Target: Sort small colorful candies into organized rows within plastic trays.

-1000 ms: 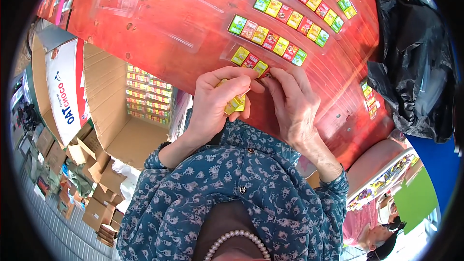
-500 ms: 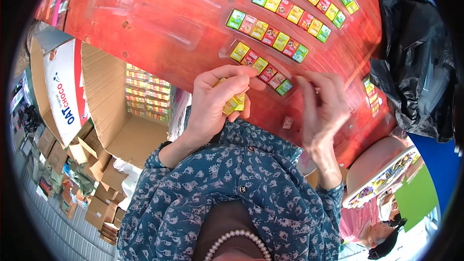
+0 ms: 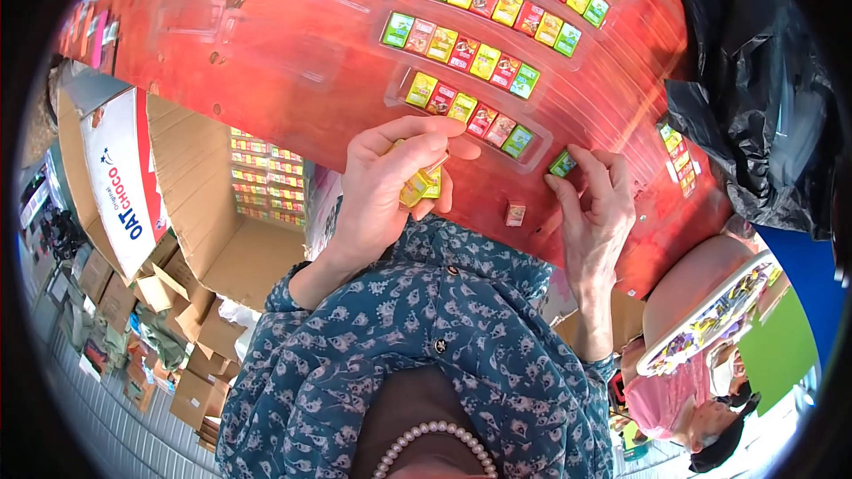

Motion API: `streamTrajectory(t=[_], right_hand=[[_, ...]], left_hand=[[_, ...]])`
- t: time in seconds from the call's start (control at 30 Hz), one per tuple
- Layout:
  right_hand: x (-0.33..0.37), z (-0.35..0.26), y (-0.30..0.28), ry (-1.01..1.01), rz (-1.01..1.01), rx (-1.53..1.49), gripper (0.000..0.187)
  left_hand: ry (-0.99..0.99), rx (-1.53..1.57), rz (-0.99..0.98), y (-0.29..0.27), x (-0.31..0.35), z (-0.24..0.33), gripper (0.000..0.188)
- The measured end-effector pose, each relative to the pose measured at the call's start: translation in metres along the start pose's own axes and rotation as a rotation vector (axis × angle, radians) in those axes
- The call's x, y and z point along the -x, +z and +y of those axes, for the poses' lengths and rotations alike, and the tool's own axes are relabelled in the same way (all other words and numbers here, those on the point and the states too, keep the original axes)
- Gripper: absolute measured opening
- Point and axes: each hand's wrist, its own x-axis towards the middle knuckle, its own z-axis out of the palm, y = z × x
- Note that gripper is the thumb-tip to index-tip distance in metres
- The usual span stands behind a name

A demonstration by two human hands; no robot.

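My left hand (image 3: 377,177) is closed around a few small yellow boxes (image 3: 417,188), partly hidden by the fingers. Between the thumb and fingertips of my right hand (image 3: 599,222) is one small green box (image 3: 563,163), just above the red table (image 3: 302,115). Beside it lies the right end of the nearest clear plastic tray (image 3: 540,153), which holds a row of yellow, red and green boxes. My left fingertips overlap that tray's near edge in view; whether they touch it I cannot tell. A single small red-and-white box (image 3: 515,213) stands near the table's front edge.
Several more filled trays (image 3: 461,53) lie in rows farther back. A black plastic bag (image 3: 754,98) covers the right side, beside another row of boxes (image 3: 678,160). At left, an open carton (image 3: 191,186) contains filled trays. A round tub (image 3: 701,310) of wrapped pieces and a person (image 3: 683,399) are at lower right.
My right hand has moved slightly down and away from the tray's end, and a green box now shows in its fingertips. My left hand keeps its boxes. The view has shifted a little.
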Motion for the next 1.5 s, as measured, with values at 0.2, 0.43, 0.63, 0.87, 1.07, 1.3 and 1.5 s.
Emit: streamTrajectory(t=[0.2, 0.43, 0.63, 0.87, 1.07, 1.3, 1.5], right_hand=[[-0.003, -0.002, -0.005, -0.007, 0.009, -0.072, 0.029], [0.0, -0.009, -0.002, 0.014, -0.12, -0.138, 0.031], [0.001, -0.011, 0.005, -0.009, -0.102, -0.095, 0.031], [0.004, -0.01, 0.011, -0.104, -0.049, -0.004, 0.033], [0.002, -0.014, 0.005, -0.006, -0.062, -0.059, 0.032], [-0.026, -0.05, 0.011, -0.248, -0.078, -0.231, 0.031], [-0.055, -0.07, 0.06, -0.464, -0.096, -0.128, 0.027]], left_hand=[[-0.107, 0.03, -0.047, 0.006, 0.007, 0.0, 0.026], [0.131, -0.164, 0.144, -0.006, 0.009, 0.018, 0.038], [0.159, -0.232, 0.157, -0.005, 0.009, 0.018, 0.038], [0.176, -0.259, 0.134, -0.008, 0.007, 0.013, 0.037], [0.117, -0.24, 0.102, -0.011, 0.005, 0.016, 0.034], [0.128, -0.104, 0.109, -0.02, 0.012, 0.022, 0.031], [0.096, -0.017, 0.082, -0.027, 0.011, 0.022, 0.032]])
